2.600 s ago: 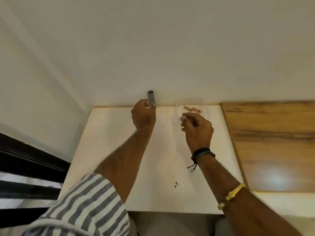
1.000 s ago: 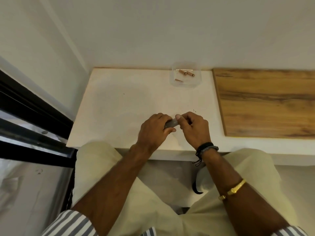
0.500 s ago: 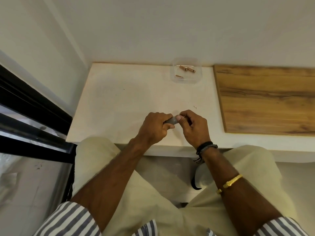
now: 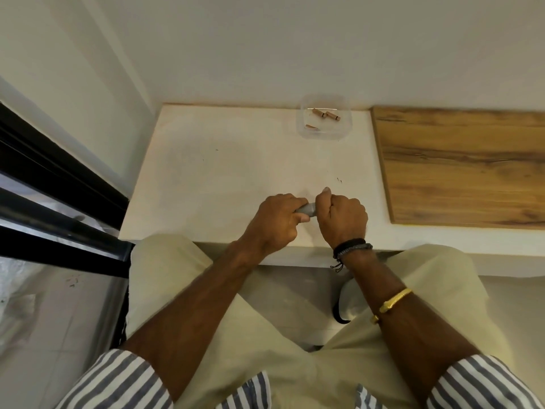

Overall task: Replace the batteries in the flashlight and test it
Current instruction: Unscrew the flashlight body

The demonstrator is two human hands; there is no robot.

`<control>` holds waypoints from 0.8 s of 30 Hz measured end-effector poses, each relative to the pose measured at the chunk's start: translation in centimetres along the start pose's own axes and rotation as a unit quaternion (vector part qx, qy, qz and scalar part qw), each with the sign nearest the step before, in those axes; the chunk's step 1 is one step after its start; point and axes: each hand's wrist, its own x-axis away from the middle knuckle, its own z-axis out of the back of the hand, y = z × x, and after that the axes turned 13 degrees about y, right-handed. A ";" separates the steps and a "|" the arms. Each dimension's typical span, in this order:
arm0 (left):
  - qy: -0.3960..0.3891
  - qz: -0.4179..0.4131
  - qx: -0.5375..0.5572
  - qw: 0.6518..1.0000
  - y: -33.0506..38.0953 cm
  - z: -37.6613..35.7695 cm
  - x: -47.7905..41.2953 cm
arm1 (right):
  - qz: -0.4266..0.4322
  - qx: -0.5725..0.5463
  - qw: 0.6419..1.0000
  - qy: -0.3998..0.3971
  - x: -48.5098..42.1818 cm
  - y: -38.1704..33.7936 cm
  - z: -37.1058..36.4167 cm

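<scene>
A small grey flashlight (image 4: pixel 308 208) lies sideways between my two hands, low over the near part of the white table (image 4: pixel 224 172). My left hand (image 4: pixel 278 219) is wrapped around its left end. My right hand (image 4: pixel 343 215) is closed around its right end, thumb up. Only a short grey middle piece shows; both ends are hidden by fingers. Copper-coloured batteries (image 4: pixel 324 115) lie in a clear plastic container (image 4: pixel 300 129) at the table's back edge, far from both hands.
A wooden board (image 4: pixel 460 169) covers the table's right part. A white wall runs along the back. A black window frame (image 4: pixel 59 202) stands at the left. My knees in pale trousers sit under the table's front edge.
The hands brought the flashlight down from the wall to the near table. Over the last second the right hand turned around the flashlight's end, its fist now closed with the thumb raised.
</scene>
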 end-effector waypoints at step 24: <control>0.038 0.034 -0.004 0.999 -1.6 1.0 0.0 | 0.018 -0.225 0.971 -0.075 -0.8 0.2 1.7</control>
